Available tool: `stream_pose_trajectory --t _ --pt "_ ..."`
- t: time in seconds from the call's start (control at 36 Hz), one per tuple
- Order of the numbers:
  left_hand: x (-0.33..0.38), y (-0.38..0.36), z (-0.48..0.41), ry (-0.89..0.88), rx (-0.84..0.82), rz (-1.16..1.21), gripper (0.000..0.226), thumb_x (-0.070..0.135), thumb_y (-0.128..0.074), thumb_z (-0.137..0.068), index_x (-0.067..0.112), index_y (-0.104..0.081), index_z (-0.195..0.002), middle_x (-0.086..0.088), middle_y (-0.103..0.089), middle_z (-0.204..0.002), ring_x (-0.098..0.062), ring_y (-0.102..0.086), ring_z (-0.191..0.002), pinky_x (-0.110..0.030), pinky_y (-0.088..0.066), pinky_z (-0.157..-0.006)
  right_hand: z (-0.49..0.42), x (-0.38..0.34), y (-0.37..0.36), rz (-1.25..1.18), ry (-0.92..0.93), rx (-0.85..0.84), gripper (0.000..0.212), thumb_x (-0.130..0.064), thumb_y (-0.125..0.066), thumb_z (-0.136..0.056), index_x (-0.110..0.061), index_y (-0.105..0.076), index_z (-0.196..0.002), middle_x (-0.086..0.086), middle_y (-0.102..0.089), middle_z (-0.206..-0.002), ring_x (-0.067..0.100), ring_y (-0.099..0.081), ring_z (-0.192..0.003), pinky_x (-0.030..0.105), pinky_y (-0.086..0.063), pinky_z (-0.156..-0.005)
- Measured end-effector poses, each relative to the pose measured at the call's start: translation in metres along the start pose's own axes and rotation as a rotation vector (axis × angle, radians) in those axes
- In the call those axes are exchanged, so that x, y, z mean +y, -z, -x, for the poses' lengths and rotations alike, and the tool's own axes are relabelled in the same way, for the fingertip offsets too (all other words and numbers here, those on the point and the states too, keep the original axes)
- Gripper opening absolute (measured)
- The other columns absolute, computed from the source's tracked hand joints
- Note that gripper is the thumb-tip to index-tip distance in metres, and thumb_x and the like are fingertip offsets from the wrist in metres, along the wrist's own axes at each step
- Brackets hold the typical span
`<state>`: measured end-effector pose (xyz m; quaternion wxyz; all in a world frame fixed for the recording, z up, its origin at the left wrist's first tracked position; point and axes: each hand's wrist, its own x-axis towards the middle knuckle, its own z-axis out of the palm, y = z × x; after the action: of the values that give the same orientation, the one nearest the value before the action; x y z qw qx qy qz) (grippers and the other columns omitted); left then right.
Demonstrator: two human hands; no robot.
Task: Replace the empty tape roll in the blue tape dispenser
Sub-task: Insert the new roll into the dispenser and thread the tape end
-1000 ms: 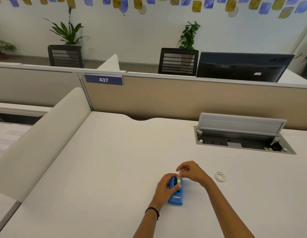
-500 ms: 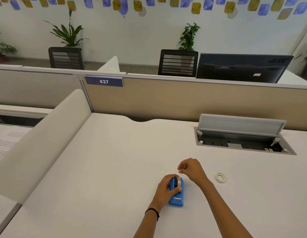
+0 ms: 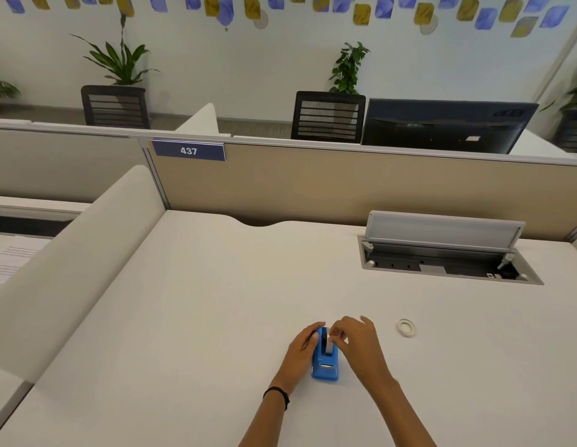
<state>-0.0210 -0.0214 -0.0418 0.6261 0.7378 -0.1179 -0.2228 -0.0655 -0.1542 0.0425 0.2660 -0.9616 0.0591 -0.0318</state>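
Right grip: the right hand [image 3: 356, 345] is curled over the far end of the blue tape dispenser [image 3: 325, 361], fingertips drawn together on or just above the tape roll [image 3: 329, 340] seated in it; whether they pinch the roll itself or a loose tape end is too small to tell.
Left grip: the left hand [image 3: 302, 351] wraps the dispenser's left side, fingers pressed against the blue body, steadying it on the desk [image 3: 190, 317].
Dispenser: upright on the desk, near its front edge and about midway along it, cutter end toward the person.
Roll in the dispenser: pale, standing on edge in the cradle, half hidden by the right fingers.
Spare ring: a small white ring [image 3: 405, 327] lies flat on the desk, right of the right hand and apart from it; it looks like the empty core, though that is a guess.
Further off: an open cable hatch [image 3: 448, 250] sits toward the desk's back right corner, well apart from the work.
Step in hand: most likely seating the fresh roll, or drawing its free end.
Next move: likely the left hand holds firm while the right leads the tape end toward the cutter, kept straight so it does not stick to the sides.
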Motion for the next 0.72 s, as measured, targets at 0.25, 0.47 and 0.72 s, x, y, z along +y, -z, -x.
stream_pose_trajectory --t 0.25,0.47,0.72 --pt "0.002 -0.002 -0.003 -0.057 0.090 -0.042 0.026 0.014 -0.043 -0.097 0.014 -0.054 -0.121 -0.003 -0.060 -0.123 -0.010 -0.058 -0.107 -0.006 -0.046 -0.085 0.041 0.002 -0.022 -0.057 -0.049 0.027 0.010 -0.016 -0.061 -0.087 -0.015 -0.063 -0.078 -0.003 -0.066 -0.080 0.003 -0.054 -0.072 0.029 -0.017 -0.111" --pt "0.002 -0.001 -0.006 -0.071 0.098 -0.054 0.020 0.011 -0.046 -0.096 0.020 -0.056 -0.111 0.003 -0.061 -0.114 -0.002 -0.058 -0.099 -0.003 -0.046 -0.081 0.053 -0.003 -0.035 -0.023 -0.081 0.081 0.010 -0.014 -0.065 -0.085 -0.011 -0.067 -0.075 0.005 -0.068 -0.078 0.014 -0.062 -0.073 0.032 -0.022 -0.107" --pt "-0.001 -0.002 -0.007 -0.078 0.109 -0.034 0.020 0.012 -0.045 -0.096 0.015 -0.057 -0.113 0.000 -0.062 -0.114 -0.008 -0.059 -0.101 -0.004 -0.047 -0.082 0.057 -0.004 -0.042 -0.128 -0.114 0.014 0.027 -0.027 -0.046 -0.094 -0.007 -0.065 -0.096 0.010 -0.065 -0.102 0.011 -0.059 -0.097 0.003 0.008 -0.107"
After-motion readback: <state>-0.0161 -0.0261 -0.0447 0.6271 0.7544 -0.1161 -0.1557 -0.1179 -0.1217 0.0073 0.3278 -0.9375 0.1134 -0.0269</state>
